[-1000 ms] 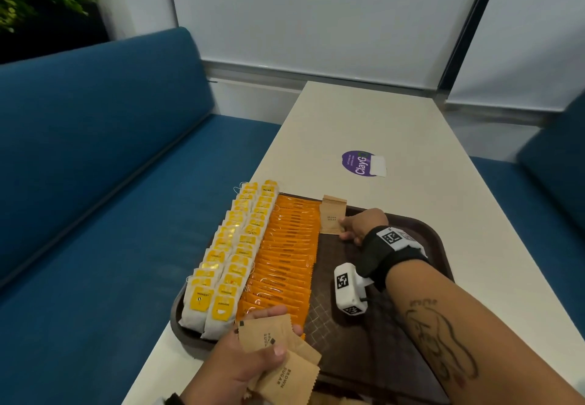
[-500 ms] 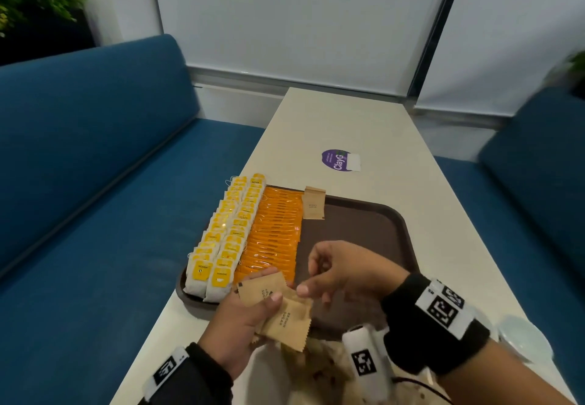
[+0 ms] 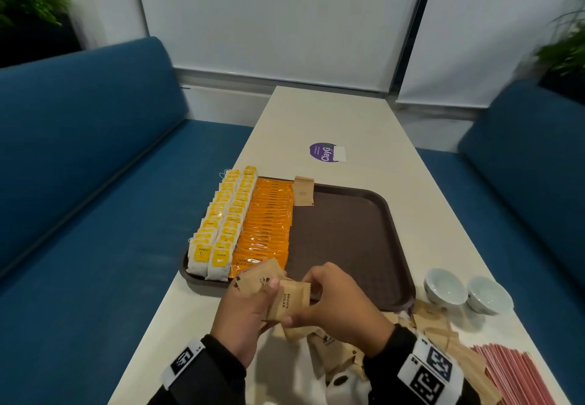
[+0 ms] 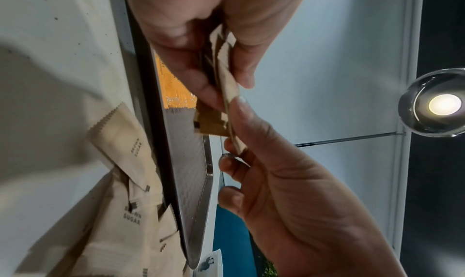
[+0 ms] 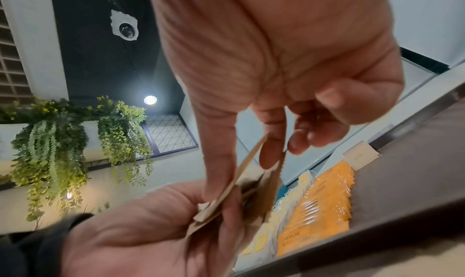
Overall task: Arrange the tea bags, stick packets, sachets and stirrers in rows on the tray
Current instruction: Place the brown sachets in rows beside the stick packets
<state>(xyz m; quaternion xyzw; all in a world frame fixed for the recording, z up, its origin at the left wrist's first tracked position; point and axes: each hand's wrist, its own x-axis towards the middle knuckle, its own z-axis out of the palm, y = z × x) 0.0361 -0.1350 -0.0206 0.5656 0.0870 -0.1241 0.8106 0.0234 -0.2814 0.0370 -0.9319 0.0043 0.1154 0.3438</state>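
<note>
Pale surface [image 3: 364, 126] between blue benches: brown sugar sachets [image 3: 262, 281] fanned in left hand [image 3: 243, 319], one sachet [image 3: 289, 298] pinched off by right hand [image 3: 335, 303] fingers, probably for the tray [image 3: 351, 233] row begun beyond them by a lone sachet [image 3: 304, 191].

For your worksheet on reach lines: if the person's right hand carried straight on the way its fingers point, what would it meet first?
The right hand points left, so it would first meet the brown sugar sachet it already pinches, then the left hand behind; depth is hard to judge.
</note>
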